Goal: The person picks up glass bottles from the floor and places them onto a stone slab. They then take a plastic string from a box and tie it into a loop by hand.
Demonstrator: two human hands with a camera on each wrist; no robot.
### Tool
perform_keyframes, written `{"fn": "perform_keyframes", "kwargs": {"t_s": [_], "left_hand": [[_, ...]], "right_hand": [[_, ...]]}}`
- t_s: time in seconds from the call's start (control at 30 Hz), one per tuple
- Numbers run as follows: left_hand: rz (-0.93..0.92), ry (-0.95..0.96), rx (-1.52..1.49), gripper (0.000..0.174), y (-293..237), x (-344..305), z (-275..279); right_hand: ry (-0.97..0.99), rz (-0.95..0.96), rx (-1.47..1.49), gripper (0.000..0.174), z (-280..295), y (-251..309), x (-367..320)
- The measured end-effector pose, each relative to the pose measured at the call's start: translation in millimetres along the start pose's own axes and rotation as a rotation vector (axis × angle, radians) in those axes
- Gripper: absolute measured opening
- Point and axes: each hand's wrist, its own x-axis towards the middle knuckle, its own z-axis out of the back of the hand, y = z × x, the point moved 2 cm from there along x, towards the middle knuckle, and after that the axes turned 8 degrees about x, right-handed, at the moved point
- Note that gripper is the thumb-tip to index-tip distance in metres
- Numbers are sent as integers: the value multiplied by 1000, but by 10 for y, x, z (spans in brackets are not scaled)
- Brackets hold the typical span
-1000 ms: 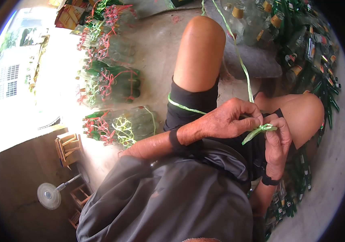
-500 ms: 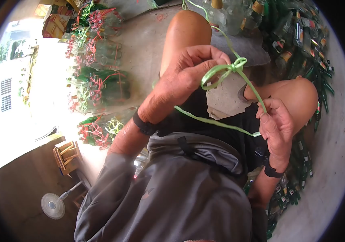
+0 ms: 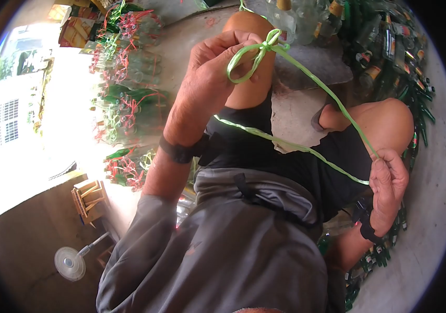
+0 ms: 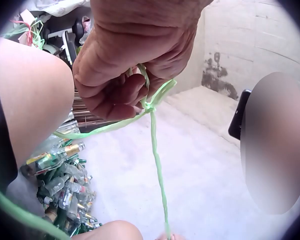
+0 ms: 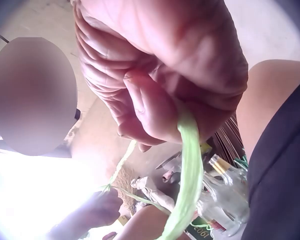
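A green plastic string (image 3: 332, 94) with a knotted bow (image 3: 267, 46) runs between the two hands in the head view. My left hand (image 3: 210, 65), raised over the left knee, pinches the string by a loop beside the knot. In the left wrist view the knot (image 4: 149, 106) sits just past the curled fingers, one strand hanging down from it. Out to the right, above the right thigh, my right hand (image 3: 389, 175) pinches the string between thumb and fingers. The right wrist view shows a flat green strand (image 5: 189, 175) coming out of that grip. Another length sags across the lap.
Glass bottles tied with red and green string (image 3: 129, 109) stand in rows on the left. Loose bottles (image 3: 384, 47) pile up along the right side. A fan (image 3: 70, 263) and a wooden stool (image 3: 88, 201) are at lower left.
Both hands were close together near the lap. The left hand has moved up and left with the knot, the right hand outward, and the string between them has drawn out straight.
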Motion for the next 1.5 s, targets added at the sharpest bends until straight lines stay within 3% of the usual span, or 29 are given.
{"fn": "perform_keyframes", "kwargs": {"t_s": [0.13, 0.2, 0.33, 0.5, 0.9, 1.13, 1.23, 1.33, 1.43, 1.5], "left_hand": [[73, -32, -59, 21, -55, 19, 29], [140, -16, -258, 24, -70, 25, 54], [121, 1, -241, 21, -75, 29, 99], [168, -171, -86, 20, -160, 29, 104], [106, -214, -244, 16, -57, 47, 508], [96, -197, -262, 17, -5, 26, 551], [114, -231, -279, 17, 13, 22, 556], [113, -213, -291, 18, 38, 19, 621], [110, -194, -307, 19, 53, 40, 667], [114, -234, -265, 21, 51, 35, 672]], "right_hand": [[-73, 0, -23, 18, 209, -26, -100], [-113, -1, -66, 16, 298, -23, -149], [-92, -20, -161, 15, 547, -7, -249], [-193, -8, -265, 15, 804, -9, -372], [-296, -56, -378, 20, 1361, -57, -558], [-554, -192, -518, 29, 1603, -96, -560], [-543, -151, -666, 35, 2025, -286, -516], [-694, -80, -714, 39, 2269, -365, -488], [-845, -244, -671, 41, 2201, -285, -467], [-851, -197, -675, 42, 2250, -304, -464]]}}
